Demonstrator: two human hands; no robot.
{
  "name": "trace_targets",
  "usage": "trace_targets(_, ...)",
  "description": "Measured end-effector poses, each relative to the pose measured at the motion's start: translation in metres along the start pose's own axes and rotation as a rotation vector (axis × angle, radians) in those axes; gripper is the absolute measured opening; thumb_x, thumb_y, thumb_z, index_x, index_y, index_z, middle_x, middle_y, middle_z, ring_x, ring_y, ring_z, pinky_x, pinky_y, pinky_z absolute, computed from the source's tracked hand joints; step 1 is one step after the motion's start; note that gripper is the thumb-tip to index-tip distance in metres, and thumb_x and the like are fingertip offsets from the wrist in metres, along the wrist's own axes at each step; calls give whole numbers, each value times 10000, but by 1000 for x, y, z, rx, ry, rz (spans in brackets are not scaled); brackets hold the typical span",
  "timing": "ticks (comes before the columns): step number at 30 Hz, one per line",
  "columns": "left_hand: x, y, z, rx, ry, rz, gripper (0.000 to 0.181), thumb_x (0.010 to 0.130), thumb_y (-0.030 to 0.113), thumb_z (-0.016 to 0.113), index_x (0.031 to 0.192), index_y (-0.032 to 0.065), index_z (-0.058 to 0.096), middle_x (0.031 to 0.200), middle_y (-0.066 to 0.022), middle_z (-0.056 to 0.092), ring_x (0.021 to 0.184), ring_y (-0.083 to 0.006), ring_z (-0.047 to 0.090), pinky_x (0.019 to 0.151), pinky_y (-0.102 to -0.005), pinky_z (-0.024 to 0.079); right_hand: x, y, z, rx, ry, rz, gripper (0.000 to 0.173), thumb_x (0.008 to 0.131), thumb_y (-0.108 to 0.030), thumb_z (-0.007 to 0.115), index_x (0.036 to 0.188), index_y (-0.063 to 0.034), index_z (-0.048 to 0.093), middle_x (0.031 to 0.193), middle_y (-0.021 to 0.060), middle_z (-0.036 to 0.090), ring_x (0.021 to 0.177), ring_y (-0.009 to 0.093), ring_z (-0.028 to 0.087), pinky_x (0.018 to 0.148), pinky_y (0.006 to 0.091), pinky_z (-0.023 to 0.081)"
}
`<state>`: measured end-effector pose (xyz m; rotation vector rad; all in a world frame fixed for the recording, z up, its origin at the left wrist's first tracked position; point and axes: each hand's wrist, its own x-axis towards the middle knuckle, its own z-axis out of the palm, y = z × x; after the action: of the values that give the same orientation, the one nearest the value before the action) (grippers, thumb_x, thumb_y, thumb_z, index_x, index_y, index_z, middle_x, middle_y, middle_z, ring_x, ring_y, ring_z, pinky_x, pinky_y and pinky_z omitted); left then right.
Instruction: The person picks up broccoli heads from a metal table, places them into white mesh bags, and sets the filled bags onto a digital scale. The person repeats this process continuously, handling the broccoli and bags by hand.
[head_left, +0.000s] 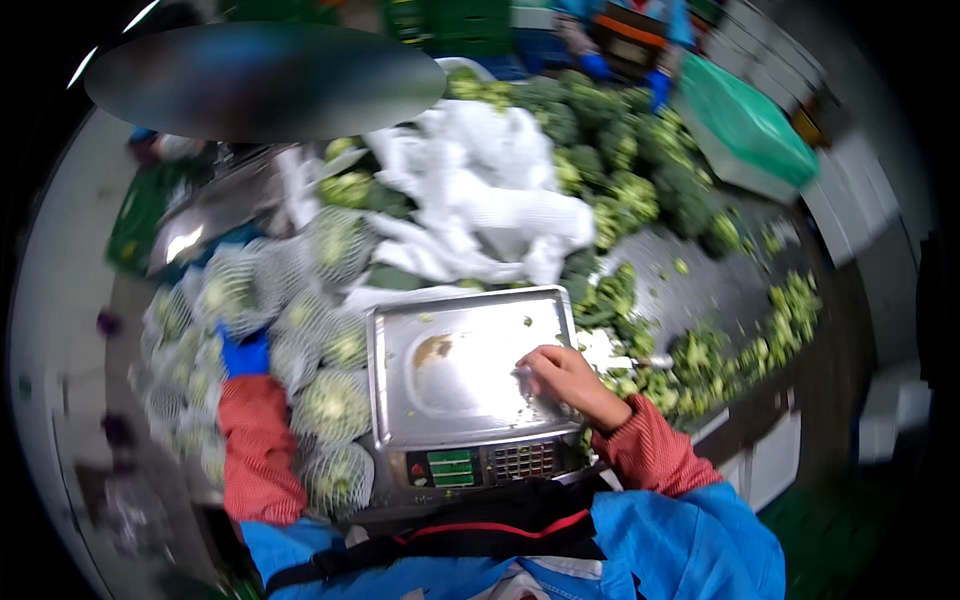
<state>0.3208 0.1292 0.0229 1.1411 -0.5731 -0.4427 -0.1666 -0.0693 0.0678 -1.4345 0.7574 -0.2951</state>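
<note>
My left hand, in a blue glove, reaches into the pile of netted vegetables at the left. It touches a pale green head in white foam netting; its fingers are mostly hidden, so a grip cannot be made out. My bare right hand hovers over or rests on the right part of the metal pan of a digital scale, its fingers curled and slightly blurred. Small green scraps and a brownish smear lie on the pan. Below it is the scale's keypad and display. More netted heads line the pan's left side.
Behind the scale lie heaped white foam nets and a mound of broccoli. Trimmed pieces and a knife with a pale handle are at the right. A person in blue gloves stands across the table by a green-lined box.
</note>
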Motion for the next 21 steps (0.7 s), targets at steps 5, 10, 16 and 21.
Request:
trace_targets(5, -29, 46, 104, -441, 552, -425, 457, 897, 314, 487, 1275, 70, 404, 1168, -154, 510, 1099, -255, 490, 921, -391, 424, 14, 11, -80, -677, 561, -59, 310, 826, -274, 537, 1039, -49, 554, 787, 97, 623, 657, 221, 605, 570, 336, 466)
trace_targets(10, -83, 24, 151, -275, -41, -493, 405, 925, 307, 429, 1253, 70, 446, 1058, -102, 573, 918, -160, 574, 796, -305, 495, 73, 14, -188, -1120, 859, -91, 404, 779, -313, 590, 1060, -60, 446, 863, 218, 585, 767, 367, 589, 651, 440, 467)
trace_targets(16, -153, 26, 219, -184, -109, -602, 370, 931, 281, 422, 1206, 41, 483, 888, -35, 593, 683, -85, 535, 616, -213, 466, 162, 25, -293, -1066, 984, 223, 573, 751, -408, 622, 1089, 29, 469, 933, 252, 592, 822, 385, 592, 721, 439, 471)
trace_targets(21, -186, 16, 257, -8, 182, -713, 371, 920, 246, 442, 1202, 8, 477, 811, -23, 555, 601, -75, 459, 535, -207, 406, 187, 89, -347, -177, 718, 180, 636, 736, -451, 644, 1123, 44, 543, 1144, 198, 551, 1030, 248, 558, 826, 318, 446)
